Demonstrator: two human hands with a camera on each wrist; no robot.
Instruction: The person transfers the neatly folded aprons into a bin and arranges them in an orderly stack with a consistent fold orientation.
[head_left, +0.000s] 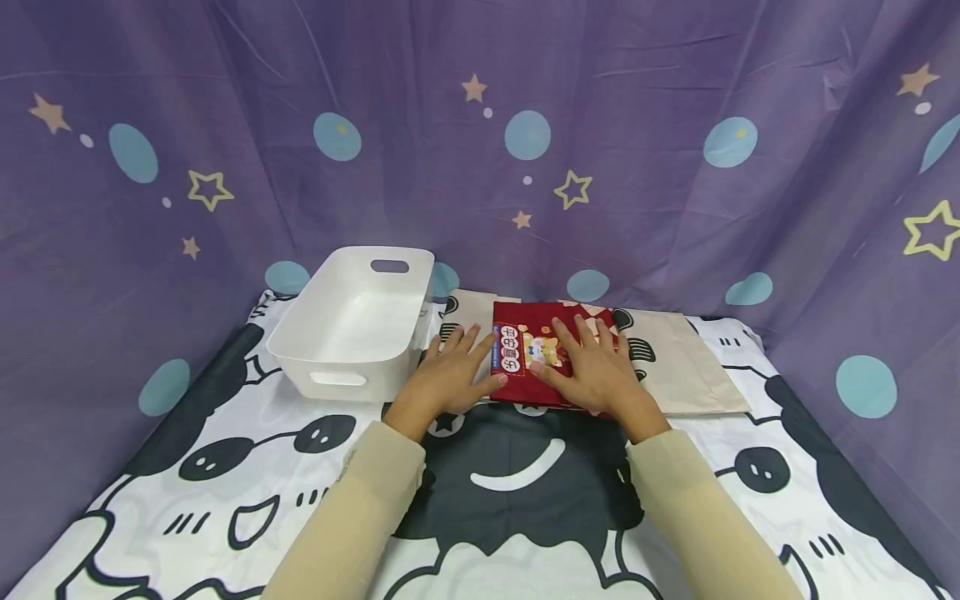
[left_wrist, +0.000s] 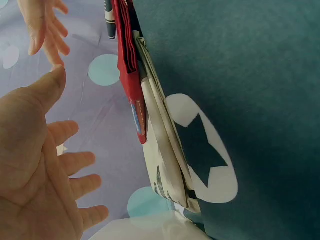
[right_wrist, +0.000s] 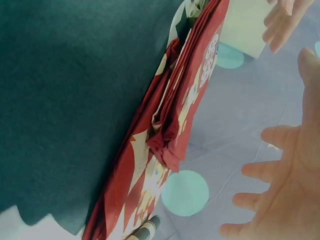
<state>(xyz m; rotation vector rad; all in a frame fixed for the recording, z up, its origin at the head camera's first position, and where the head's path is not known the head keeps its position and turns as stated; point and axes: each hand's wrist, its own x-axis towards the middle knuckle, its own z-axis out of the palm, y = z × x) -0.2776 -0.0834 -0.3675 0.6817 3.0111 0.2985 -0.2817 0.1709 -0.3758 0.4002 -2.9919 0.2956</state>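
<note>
A folded red cloth point(head_left: 543, 350) with a cartoon animal print and white lettering lies on a wider beige folded cloth point(head_left: 693, 367) printed with dark shapes. My right hand point(head_left: 603, 375) is over the red cloth's right half, palm down with fingers spread. Over the left edge of the stack is my left hand point(head_left: 446, 375), also spread. Both wrist views show a gap between the palms and the stack. From the side, the red cloth point(right_wrist: 180, 115) has several layers, with a bunched corner and red-and-cream patterned fabric beside it. The beige layers point(left_wrist: 162, 135) lie underneath.
A white plastic bin point(head_left: 337, 367) with cut-out handles stands just left of the stack, close to my left hand. Black-and-white cartoon-print cloth point(head_left: 517, 517) covers the table. A purple curtain point(head_left: 450, 167) with stars and dots hangs behind.
</note>
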